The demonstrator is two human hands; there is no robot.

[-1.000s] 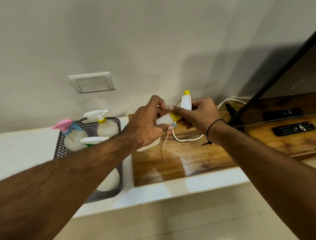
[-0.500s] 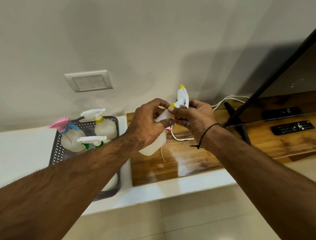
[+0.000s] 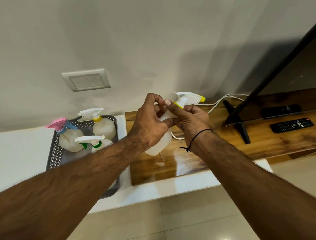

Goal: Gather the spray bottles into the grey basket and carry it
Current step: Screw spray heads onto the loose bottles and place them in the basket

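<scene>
White bottle (image 3: 159, 139) gripped by both hands (image 3: 153, 125) over desk (image 3: 166, 194); basket (image 3: 56, 149) left. Slack grip risks drop.

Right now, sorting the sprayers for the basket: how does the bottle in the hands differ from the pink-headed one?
The held bottle has a white trigger head with a yellow nozzle tip; the pink-headed bottle has a pink head on a blue collar. The held bottle is off the surface and tilted, gripped by the left hand and right hand; the pink-headed bottle stands upright in the grey basket. Both have pale, rounded bodies.
</scene>
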